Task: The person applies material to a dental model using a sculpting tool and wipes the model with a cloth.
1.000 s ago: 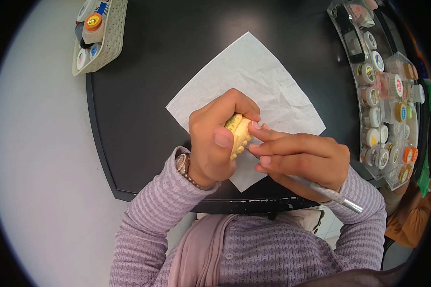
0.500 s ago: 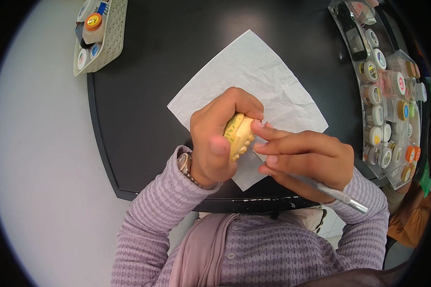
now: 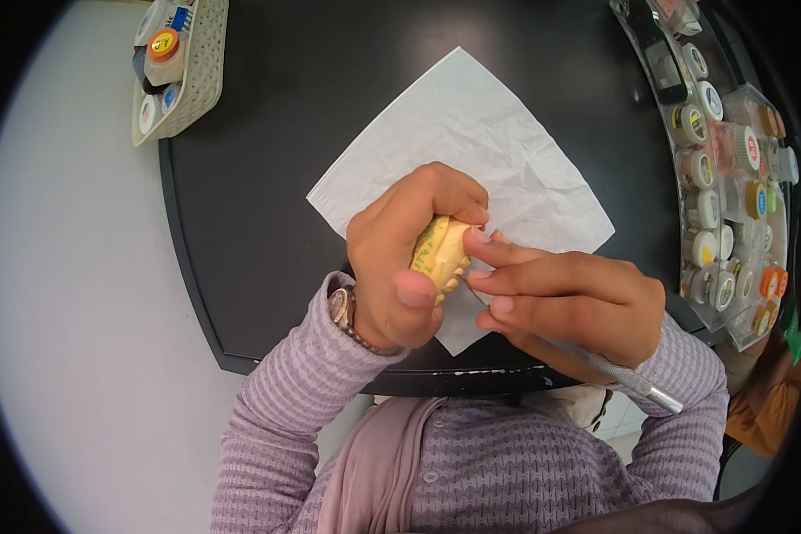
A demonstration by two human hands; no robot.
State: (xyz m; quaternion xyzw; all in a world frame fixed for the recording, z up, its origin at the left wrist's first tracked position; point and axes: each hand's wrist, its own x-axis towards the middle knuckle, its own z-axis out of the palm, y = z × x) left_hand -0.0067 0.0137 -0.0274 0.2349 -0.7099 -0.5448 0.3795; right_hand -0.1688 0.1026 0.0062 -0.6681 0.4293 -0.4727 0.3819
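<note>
My left hand (image 3: 384, 238) is wrapped round a yellow plaster dental cast (image 3: 442, 252) with green writing on its side. The cast is tilted, its row of teeth facing my right hand. In my right hand (image 3: 578, 298) is a slim silver hand tool (image 3: 634, 377) with a knurled handle, gripped between thumb and fingers. Its thin tip reaches the tooth edge of the cast; the exact shape of the tip is hard to make out. My right forefinger touches the cast, or nearly so. A white paper sheet (image 3: 461, 116) lies under both hands.
The black table (image 3: 258, 187) has a curved edge on the left. A pale woven basket (image 3: 203, 80) with jars stands at the far left. Along the right side run clear plastic racks (image 3: 730, 178) holding several small lidded jars. A person's orange-brown clothing (image 3: 770, 414) shows at the lower right.
My right hand and the tool have shifted slightly, and the cast has turned a little within my left hand. The whole view has moved a bit. Both grips stay the same.
</note>
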